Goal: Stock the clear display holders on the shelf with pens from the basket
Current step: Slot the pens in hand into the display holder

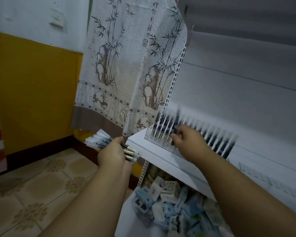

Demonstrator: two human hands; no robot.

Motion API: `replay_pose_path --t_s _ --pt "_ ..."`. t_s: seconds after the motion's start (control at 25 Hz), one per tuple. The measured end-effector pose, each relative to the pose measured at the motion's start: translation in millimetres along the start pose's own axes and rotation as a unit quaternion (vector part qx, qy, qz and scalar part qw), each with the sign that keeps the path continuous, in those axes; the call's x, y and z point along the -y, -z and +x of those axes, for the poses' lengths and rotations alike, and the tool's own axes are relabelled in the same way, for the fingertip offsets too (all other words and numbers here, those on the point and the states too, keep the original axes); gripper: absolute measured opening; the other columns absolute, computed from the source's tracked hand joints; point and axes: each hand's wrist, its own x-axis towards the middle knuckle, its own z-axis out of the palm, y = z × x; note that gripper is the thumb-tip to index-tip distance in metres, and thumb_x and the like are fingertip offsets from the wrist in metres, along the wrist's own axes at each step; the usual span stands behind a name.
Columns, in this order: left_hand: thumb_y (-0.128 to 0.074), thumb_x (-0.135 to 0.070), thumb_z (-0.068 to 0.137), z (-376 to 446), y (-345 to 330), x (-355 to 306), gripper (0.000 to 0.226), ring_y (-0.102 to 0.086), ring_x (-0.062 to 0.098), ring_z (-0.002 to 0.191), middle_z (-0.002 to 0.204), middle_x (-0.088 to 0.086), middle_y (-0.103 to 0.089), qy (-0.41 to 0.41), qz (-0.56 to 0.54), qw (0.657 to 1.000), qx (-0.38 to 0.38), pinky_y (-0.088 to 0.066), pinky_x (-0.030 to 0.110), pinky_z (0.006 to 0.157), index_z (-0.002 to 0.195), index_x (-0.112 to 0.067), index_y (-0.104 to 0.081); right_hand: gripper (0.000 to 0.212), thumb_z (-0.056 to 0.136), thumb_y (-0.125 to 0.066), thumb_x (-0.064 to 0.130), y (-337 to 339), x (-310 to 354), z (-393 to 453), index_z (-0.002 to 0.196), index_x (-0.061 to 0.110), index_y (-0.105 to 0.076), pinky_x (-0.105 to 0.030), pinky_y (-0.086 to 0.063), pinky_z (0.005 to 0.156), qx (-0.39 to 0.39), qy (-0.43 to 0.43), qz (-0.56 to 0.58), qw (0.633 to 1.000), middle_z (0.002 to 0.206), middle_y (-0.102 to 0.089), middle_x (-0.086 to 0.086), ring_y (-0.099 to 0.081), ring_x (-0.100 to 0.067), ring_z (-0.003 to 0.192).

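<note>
Nearest the camera, a bundle of pens (99, 142) is gripped in the left hand (112, 153), just left of the shelf (161, 154) edge. On the shelf, the right hand (186, 137) pinches one pen at the clear holder (158, 136). A pen could be slid from the fanned bundle if that grip slackens, and standing pens could be knocked by the right hand. The pens are clear-barrelled, dark inside; the row is blurred.

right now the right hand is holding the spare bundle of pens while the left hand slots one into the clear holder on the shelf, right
Not quite, the hands are swapped. The head view shows the left hand gripping the bundle of pens, while the right hand slots one into the clear holder on the shelf.
</note>
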Motion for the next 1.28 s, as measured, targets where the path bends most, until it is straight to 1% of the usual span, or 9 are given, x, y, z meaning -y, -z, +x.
replay_pose_path --t_s 0.08,0.24,0.44,0.56,0.72,0.92,1.04,1.16,1.28 --pt "-0.06 -0.023 0.092 2.6 -2.3 5.8 0.028 -0.059 0.03 0.044 0.054 0.02 -0.063 0.021 0.023 0.999 0.027 -0.046 0.026 0.037 0.082 0.002 -0.053 0.016 0.097 -0.056 0.032 -8.2 1.8 21.0 0.098 0.017 -0.052 -0.035 -0.053 0.065 -0.044 -0.046 0.1 0.993 0.086 -0.065 -0.004 -0.062 -0.019 0.075" --pt "-0.067 -0.024 0.088 19.9 1.3 9.1 0.019 -0.064 0.031 0.062 0.085 0.018 -0.068 0.015 0.032 0.999 0.016 -0.047 0.028 0.036 0.085 -0.007 -0.058 0.021 0.098 -0.053 0.035 -25.4 14.2 66.4 0.096 0.015 -0.06 -0.043 -0.057 0.077 -0.079 -0.077 0.176 0.978 0.091 -0.071 -0.003 -0.066 -0.025 0.079" --pt "-0.071 -0.023 0.085 37.6 1.1 2.2 0.018 -0.069 0.027 0.066 0.084 0.012 -0.068 0.024 0.024 0.999 0.033 -0.052 0.032 0.044 0.084 -0.009 -0.059 0.025 0.098 -0.055 0.033 -44.0 21.8 96.4 0.085 0.011 -0.055 -0.032 -0.043 0.07 -0.072 -0.051 0.053 0.995 0.082 -0.058 -0.004 -0.057 -0.029 0.082" --pt "-0.071 -0.023 0.086 40.7 -2.0 0.2 0.019 -0.068 0.027 0.058 0.079 0.012 -0.067 0.019 0.031 0.999 0.028 -0.048 0.028 0.039 0.082 -0.008 -0.059 0.022 0.096 -0.057 0.03 -45.3 28.0 105.7 0.084 0.011 -0.055 -0.028 -0.039 0.067 -0.058 -0.049 0.018 0.997 0.079 -0.055 -0.004 -0.054 -0.025 0.077" --pt "-0.069 -0.022 0.087 45.1 -1.3 6.1 0.018 -0.067 0.018 0.049 0.072 0.005 -0.064 0.034 0.012 0.998 0.043 -0.05 0.029 0.045 0.077 -0.01 -0.058 0.024 0.089 -0.06 0.014 -57.3 33.1 110.7 0.067 0.009 -0.052 -0.022 -0.033 0.048 0.022 -0.085 -0.054 0.995 0.065 -0.053 -0.005 -0.052 -0.021 0.06" --pt "-0.068 -0.021 0.088 47.1 1.0 15.0 0.015 -0.064 0.036 0.076 0.091 0.015 -0.067 0.049 0.034 0.997 0.053 -0.044 0.025 0.034 0.088 -0.009 -0.06 0.04 0.092 -0.061 0.027 -64.4 35.1 104.9 0.058 0.012 -0.045 -0.022 -0.027 0.046 -0.061 -0.103 0.0 0.993 0.055 -0.047 -0.003 -0.047 -0.019 0.051" --pt "-0.068 -0.019 0.088 45.1 0.4 12.6 0.014 -0.063 0.035 0.069 0.088 0.017 -0.065 0.044 0.027 0.997 0.053 -0.044 0.024 0.034 0.089 -0.007 -0.06 0.043 0.097 -0.055 0.032 -66.1 37.2 105.1 0.061 0.012 -0.04 -0.023 -0.022 0.045 -0.118 -0.091 0.029 0.988 0.054 -0.041 -0.002 -0.041 -0.016 0.048" --pt "-0.069 -0.019 0.087 44.9 -0.3 13.5 0.018 -0.065 0.031 0.059 0.085 0.014 -0.067 0.049 0.025 0.997 0.053 -0.046 0.025 0.035 0.098 -0.007 -0.061 0.039 0.099 -0.053 0.029 -65.5 37.2 106.9 0.065 0.012 -0.044 -0.023 -0.021 0.046 -0.113 -0.093 0.001 0.989 0.06 -0.045 -0.002 -0.041 -0.014 0.052" --pt "-0.071 -0.023 0.087 46.2 -1.5 13.3 0.023 -0.064 0.033 0.067 0.09 0.019 -0.065 0.053 0.044 0.997 0.048 -0.045 0.025 0.035 0.096 -0.006 -0.059 0.031 0.096 -0.056 0.02 -57.8 39.3 108.8 0.067 0.013 -0.048 -0.023 -0.029 0.05 -0.072 -0.088 -0.058 0.992 0.068 -0.052 -0.003 -0.046 -0.018 0.059"
